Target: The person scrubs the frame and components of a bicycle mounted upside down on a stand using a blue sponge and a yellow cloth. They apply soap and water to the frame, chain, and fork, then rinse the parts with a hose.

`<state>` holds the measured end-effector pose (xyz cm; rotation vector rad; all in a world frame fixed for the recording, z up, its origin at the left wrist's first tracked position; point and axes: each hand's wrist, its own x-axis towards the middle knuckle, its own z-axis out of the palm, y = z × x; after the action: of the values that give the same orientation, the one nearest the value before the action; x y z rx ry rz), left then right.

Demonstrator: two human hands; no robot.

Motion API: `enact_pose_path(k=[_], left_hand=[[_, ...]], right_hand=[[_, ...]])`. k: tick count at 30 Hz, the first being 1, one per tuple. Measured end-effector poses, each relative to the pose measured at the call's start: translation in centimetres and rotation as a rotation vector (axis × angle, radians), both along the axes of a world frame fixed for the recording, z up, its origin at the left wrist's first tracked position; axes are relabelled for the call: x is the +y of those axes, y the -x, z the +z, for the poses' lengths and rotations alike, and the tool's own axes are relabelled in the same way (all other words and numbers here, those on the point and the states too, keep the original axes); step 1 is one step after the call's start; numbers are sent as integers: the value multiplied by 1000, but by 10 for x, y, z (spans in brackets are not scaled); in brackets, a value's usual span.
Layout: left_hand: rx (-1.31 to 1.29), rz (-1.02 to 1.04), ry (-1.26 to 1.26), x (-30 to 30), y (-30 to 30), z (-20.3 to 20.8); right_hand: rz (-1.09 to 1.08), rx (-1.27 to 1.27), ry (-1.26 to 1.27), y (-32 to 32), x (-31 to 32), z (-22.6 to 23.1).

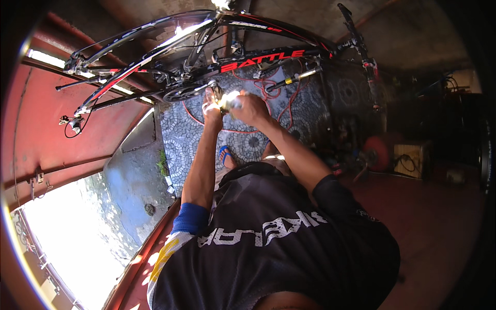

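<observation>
A black bicycle frame [206,66] with red and white markings hangs across the far side, without wheels. Just below its crank area, my two hands are close together in strong sunlight. My left hand [212,107] is closed around a small part beside the chainring [181,93]; glare hides what kind of part it is. My right hand [252,109] is closed too, its fingers at a bright, whitish, smeared thing [230,99] between the hands. Whether that is a cloth or a metal piece cannot be made out.
A red hose [281,101] loops over the patterned tile floor [248,150] below the frame. The handlebar [368,64] and fork are at the far right. A wooden box [411,159] stands right, and a red metal panel [62,124] rises left.
</observation>
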<state>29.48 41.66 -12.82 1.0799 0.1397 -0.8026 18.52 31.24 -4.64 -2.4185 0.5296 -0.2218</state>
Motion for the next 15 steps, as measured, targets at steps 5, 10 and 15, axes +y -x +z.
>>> enact_pose_path(k=[5, 10, 15], left_hand=[[56, 79, 52, -3, -7, -28], [33, 99, -184, -16, 3, -9], [-432, -219, -515, -17, -10, -63]], right_hand=[[-41, 88, -227, -9, 26, -16], [51, 67, -208, 56, -8, -49], [-432, 44, -321, 182, -74, -114]])
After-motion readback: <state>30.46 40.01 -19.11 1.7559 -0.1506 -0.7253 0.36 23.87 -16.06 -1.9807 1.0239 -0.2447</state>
